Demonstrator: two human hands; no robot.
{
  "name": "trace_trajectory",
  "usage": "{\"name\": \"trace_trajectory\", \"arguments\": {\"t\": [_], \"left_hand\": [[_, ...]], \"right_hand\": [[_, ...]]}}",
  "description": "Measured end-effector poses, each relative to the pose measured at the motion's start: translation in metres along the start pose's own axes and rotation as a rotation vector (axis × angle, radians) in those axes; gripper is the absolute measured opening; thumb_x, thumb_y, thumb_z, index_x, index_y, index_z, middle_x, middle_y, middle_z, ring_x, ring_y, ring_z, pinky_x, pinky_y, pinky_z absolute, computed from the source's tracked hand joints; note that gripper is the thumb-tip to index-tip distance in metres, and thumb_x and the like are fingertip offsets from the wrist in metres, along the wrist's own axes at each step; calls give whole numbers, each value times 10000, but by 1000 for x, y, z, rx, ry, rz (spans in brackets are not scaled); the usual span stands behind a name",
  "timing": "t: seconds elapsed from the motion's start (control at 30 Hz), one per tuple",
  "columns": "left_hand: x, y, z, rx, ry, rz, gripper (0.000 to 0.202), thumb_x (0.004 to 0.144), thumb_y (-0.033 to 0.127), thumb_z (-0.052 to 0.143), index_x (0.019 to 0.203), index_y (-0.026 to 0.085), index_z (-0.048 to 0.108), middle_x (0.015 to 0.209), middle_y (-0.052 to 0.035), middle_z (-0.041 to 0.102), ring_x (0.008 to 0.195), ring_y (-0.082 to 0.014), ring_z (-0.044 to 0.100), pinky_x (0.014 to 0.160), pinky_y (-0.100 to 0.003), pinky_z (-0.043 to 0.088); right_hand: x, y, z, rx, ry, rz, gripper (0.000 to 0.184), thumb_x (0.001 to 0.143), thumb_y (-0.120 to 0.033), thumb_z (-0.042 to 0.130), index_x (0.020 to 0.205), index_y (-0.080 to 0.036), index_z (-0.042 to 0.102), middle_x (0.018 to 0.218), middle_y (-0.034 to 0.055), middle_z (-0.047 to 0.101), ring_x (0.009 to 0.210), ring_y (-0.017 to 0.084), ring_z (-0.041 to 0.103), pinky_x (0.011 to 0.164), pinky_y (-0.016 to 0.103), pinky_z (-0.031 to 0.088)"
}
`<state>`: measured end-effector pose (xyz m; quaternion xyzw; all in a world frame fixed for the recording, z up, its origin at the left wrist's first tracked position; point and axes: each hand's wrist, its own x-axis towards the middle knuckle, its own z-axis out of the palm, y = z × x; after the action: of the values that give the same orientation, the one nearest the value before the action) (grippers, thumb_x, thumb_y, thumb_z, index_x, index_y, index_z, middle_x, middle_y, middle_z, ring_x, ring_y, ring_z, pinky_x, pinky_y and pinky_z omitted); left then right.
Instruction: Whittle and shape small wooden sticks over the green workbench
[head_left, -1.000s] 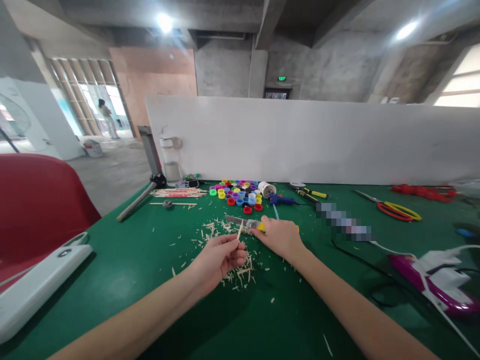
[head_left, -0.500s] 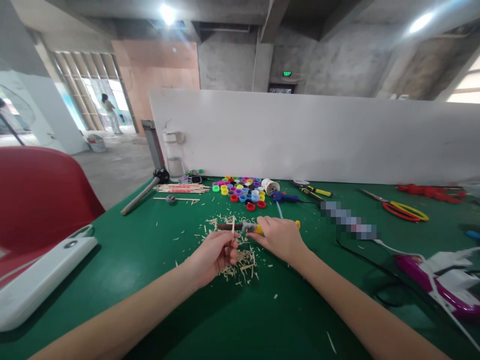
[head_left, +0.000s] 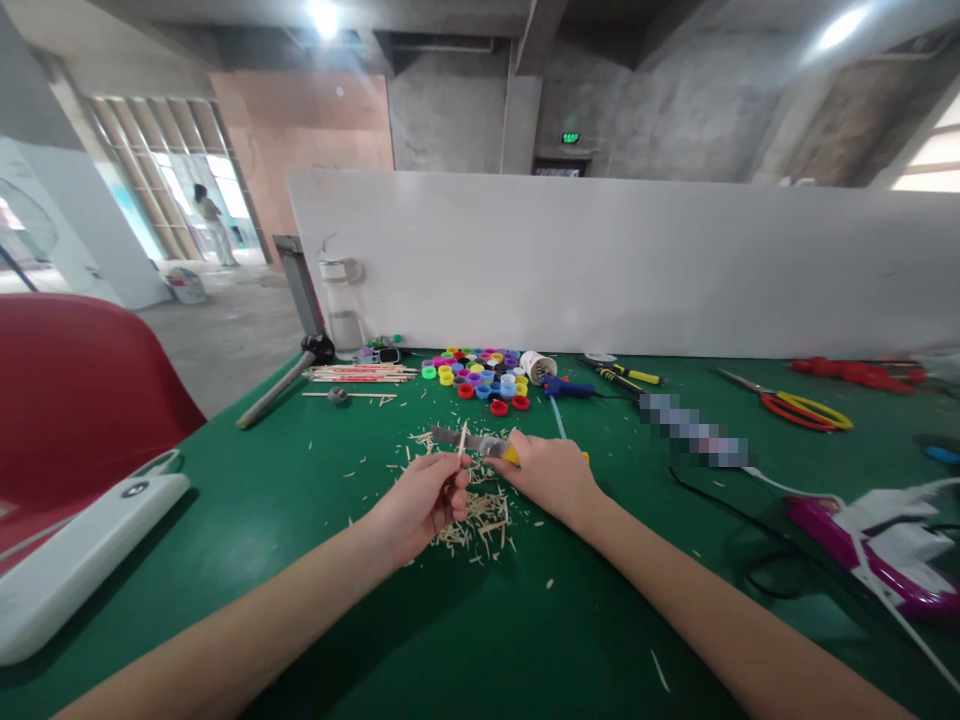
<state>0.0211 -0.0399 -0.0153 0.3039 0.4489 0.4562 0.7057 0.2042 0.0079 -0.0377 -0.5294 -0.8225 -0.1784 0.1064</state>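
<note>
Between the thumb and fingers of my left hand (head_left: 427,500) a thin wooden stick (head_left: 463,437) is pinched, its tip pointing up. My right hand (head_left: 551,475) is wrapped round the yellow handle of a utility knife (head_left: 512,453). The knife's long blade (head_left: 448,436) points left and crosses the stick, seemingly against it. Below and around both hands lie many pale wood shavings (head_left: 484,525), heaped on the green table (head_left: 300,590).
Bottle caps (head_left: 480,378), a tipped white tub (head_left: 538,367) and a blue glue gun (head_left: 568,388) lie beyond my hands. Wooden sticks (head_left: 360,373) and a hammer (head_left: 279,385) are left; scissors (head_left: 806,408) and a purple power strip (head_left: 862,550) right. A white board (head_left: 600,260) stands behind.
The knife blade has tilted, its tip now higher than the handle end, and shows more of its flat side. Both hands still hold the same things; the view has shifted slightly.
</note>
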Motion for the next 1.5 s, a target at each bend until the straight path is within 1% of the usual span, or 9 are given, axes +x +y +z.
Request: {"name": "trace_trajectory", "arguments": {"t": [0.2, 0.4, 0.63, 0.77, 1.0, 1.1, 1.2, 1.37, 1.5], "left_hand": [[0, -1, 1, -65, 2, -3, 72, 915, 178, 469, 868, 137, 504, 546, 68, 436, 392, -28, 363, 381, -164, 293], [-3, -4, 5, -116, 8, 9, 112, 933, 126, 403, 873, 133, 497, 538, 69, 417, 376, -21, 332, 370, -157, 240], [-1, -13, 2, -66, 31, 51, 32, 888, 165, 503, 864, 144, 499, 552, 68, 432, 377, -18, 346, 381, -161, 235], [0, -15, 2, -51, 45, 69, 71, 856, 188, 554, 848, 151, 494, 543, 74, 429, 369, -16, 346, 376, -161, 225], [-4, -13, 6, -17, 80, 69, 60, 865, 178, 529, 833, 159, 482, 526, 80, 430, 355, -19, 344, 372, -163, 221], [-5, -13, 7, -16, 95, 70, 61, 891, 148, 475, 831, 155, 483, 518, 79, 427, 349, -18, 342, 370, -162, 220], [-4, -14, 6, -30, 85, 72, 92, 911, 134, 435, 834, 150, 484, 526, 73, 432, 351, -16, 342, 368, -161, 220], [-5, -14, 5, -64, 59, 55, 72, 890, 152, 494, 820, 155, 477, 536, 74, 430, 356, -13, 333, 368, -159, 213], [-8, -11, 6, -106, 26, 41, 73, 892, 141, 478, 820, 150, 482, 528, 71, 423, 363, -14, 329, 368, -153, 209]], "right_hand": [[0, -6, 7, 20, -39, 19, 603, 915, -630, 153, 882, -177, 550, 668, 61, 653, 556, 182, 615, 468, 252, 200], [0, -8, 10, 17, -42, 29, 616, 908, -645, 145, 948, -181, 549, 667, 59, 650, 567, 193, 621, 476, 249, 225], [1, -10, 7, 5, -65, 17, 612, 909, -643, 132, 902, -178, 530, 662, 65, 645, 570, 192, 624, 479, 242, 218], [0, -12, 6, 3, -62, 14, 598, 911, -639, 145, 888, -182, 531, 653, 64, 644, 564, 192, 625, 475, 245, 217], [1, -13, 4, 9, -78, 13, 602, 907, -647, 147, 891, -187, 535, 653, 71, 652, 562, 198, 625, 481, 245, 249], [1, -14, 4, 12, -84, 14, 617, 906, -649, 131, 893, -186, 539, 655, 75, 652, 573, 213, 633, 479, 247, 264], [1, -14, 4, 19, -98, 10, 626, 906, -648, 125, 900, -182, 541, 655, 77, 650, 581, 212, 634, 489, 244, 285], [2, -14, 4, 21, -125, 11, 637, 897, -663, 127, 909, -178, 540, 655, 78, 646, 586, 207, 635, 485, 244, 289], [2, -14, 3, 17, -130, 10, 647, 894, -665, 116, 918, -178, 540, 667, 86, 650, 600, 204, 640, 484, 243, 293]]}}
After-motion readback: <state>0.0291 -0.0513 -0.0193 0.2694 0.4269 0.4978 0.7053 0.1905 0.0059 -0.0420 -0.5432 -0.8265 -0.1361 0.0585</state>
